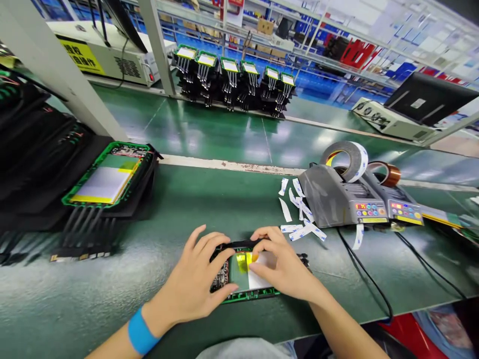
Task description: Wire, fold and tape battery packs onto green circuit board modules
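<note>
A circuit board with a green rim (251,296) lies on the bench in front of me, a white pad (261,277) and clear yellow tape (242,263) on top. My left hand (200,273), a blue band (142,331) at its wrist, is over the board's left end. Its fingers are spread, fingertips by the dark far edge and thumb above the near side. My right hand (282,264) bends over the white pad, thumb and index finger pinched on a bit of yellow tape. Its other fingers are near the far edge. Black leads (304,259) stick out at the right.
White tape strips (299,212) are scattered by two tape dispensers (346,199) carrying a grey roll (350,159) and an amber roll (391,174). More boards (108,179) are stacked at left; others (230,75) line the back ledge. Cables (368,274) cross the right side.
</note>
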### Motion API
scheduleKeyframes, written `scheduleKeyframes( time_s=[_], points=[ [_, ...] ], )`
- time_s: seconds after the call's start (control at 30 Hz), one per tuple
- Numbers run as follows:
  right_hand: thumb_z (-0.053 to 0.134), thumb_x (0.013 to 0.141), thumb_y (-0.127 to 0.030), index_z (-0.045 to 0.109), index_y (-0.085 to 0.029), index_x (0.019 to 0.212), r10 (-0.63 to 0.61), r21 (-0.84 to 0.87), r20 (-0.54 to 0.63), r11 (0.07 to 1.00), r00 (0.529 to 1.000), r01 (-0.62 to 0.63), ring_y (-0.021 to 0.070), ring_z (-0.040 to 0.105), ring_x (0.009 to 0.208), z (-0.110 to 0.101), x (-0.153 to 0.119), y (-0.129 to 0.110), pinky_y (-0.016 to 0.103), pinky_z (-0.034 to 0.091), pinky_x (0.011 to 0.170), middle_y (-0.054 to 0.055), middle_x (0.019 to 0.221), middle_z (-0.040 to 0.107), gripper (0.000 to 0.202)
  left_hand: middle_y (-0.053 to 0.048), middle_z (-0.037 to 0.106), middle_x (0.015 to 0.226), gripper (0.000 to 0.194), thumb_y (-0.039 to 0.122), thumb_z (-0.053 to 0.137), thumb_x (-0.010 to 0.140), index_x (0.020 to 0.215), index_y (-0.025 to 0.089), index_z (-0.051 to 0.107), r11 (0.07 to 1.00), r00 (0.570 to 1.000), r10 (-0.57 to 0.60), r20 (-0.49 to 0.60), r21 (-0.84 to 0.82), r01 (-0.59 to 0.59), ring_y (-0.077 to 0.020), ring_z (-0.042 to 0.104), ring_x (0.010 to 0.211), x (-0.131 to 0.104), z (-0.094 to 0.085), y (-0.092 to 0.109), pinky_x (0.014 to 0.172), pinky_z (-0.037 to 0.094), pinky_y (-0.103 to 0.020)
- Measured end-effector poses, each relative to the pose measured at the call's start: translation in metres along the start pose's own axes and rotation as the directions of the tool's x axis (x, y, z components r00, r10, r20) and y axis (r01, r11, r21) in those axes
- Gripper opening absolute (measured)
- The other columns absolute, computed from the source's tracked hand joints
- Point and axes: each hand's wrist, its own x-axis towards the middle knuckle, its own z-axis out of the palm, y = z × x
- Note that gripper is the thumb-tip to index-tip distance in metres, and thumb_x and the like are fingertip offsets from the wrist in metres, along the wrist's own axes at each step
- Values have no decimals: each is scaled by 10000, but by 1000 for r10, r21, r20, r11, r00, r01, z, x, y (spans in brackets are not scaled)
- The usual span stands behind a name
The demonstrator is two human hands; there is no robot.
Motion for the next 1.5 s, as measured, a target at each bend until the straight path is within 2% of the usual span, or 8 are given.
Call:
scheduleKeyframes(
  time_s=[0.27,0.53,0.77,0.93,1.07,1.17,1.3,1.5],
  points=[
    [684,775,-210,577,-221,765,28,-2,11,1000,1000,-28,197,477,1058,6,10,3,405,410,949,27,1059,539,108,-109,554,1184,427,515,568,818,1083,180,583,999,999,-37,6,-29,37,-286,491,1154,6,2,4,1125,179,-554],
    [677,781,-228,574,-217,772,24,-66,-23,998,999,-26,187,479,1024,13,10,4,363,418,919,19,1038,545,104,-128,502,1179,419,448,579,818,1089,133,524,999,998,-38,44,-27,39,-289,442,1168,7,7,6,1118,186,-552],
    [689,751,-318,579,-197,838,-54,-344,-219,939,974,-25,229,473,959,30,4,5,416,424,862,71,1028,492,185,-90,437,1143,392,353,622,791,1084,163,442,985,990,-77,115,-147,93,-253,409,1138,8,7,5,1115,244,-532],
    [732,707,-368,526,-129,1069,-155,-434,-384,901,910,-30,269,462,999,36,-2,7,433,444,852,123,1044,445,480,-89,425,1148,394,348,630,787,1080,176,431,982,991,-76,110,-165,93,-268,392,1155,7,8,4,1100,266,-547],
    [644,832,-257,615,-208,936,-335,-489,-298,858,894,159,186,480,850,37,-4,10,350,417,774,52,917,507,120,-98,418,1153,394,351,627,786,1076,172,431,986,993,-65,96,-149,79,-278,383,1165,7,9,4,1094,268,-554],
    [649,841,-272,650,-221,952,-382,-515,-282,834,880,197,178,485,822,37,-5,11,355,389,769,38,889,577,122,-98,416,1153,393,354,623,789,1080,170,434,988,994,-63,94,-137,75,-273,387,1160,8,9,4,1098,261,-551],
    [646,846,-287,661,-218,971,-369,-498,-276,845,887,197,177,492,818,37,-6,11,359,376,766,32,892,624,143,-95,421,1150,391,365,620,791,1075,168,437,989,993,-62,98,-127,74,-265,395,1153,8,9,4,1108,244,-544],
    [571,871,-331,640,-190,934,-234,-468,-178,875,956,127,207,479,857,37,-4,7,372,394,764,62,934,593,169,-93,428,1146,394,358,619,788,1081,172,432,991,995,-46,88,-117,57,-264,398,1142,8,11,2,1096,255,-553]
  ],
)
